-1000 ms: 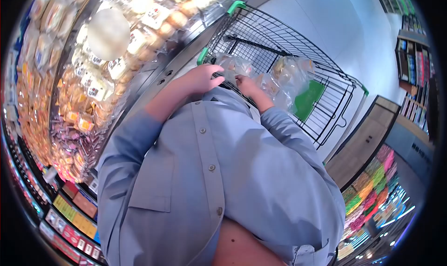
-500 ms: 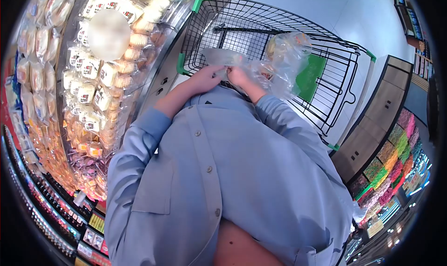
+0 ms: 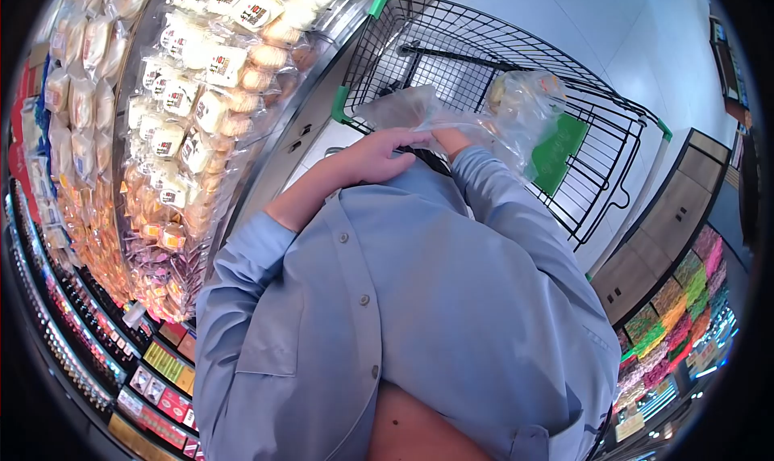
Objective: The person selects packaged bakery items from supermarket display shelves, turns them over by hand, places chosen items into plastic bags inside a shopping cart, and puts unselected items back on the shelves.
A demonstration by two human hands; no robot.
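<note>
A clear plastic bag [image 3: 407, 106] is spread over the near side of the cart, touching both my hands. My left hand [image 3: 377, 156] is at its near edge, thumb apart from the stretched fingers, whose tips reach the plastic. Beside it, my right hand [image 3: 450, 141] is partly covered by the plastic, so its fingers are hidden. Further right, another clear bag [image 3: 528, 98] with pale, round-looking contents sits in the black wire shopping cart [image 3: 484, 45]; what it holds is blurred by the plastic.
A green panel [image 3: 558, 153] is fixed to the cart's seat side. On the left, a shelf holds several rows of packaged bread [image 3: 214, 66] close to my left arm. Wooden cabinets [image 3: 661, 235] stand on the right, with colourful packets behind. Pale floor [image 3: 613, 25] lies beyond the cart.
My hands were pinched together at the bag; now my left hand has opened out and the right has slid under the plastic. The view has shifted, placing the cart further right.
</note>
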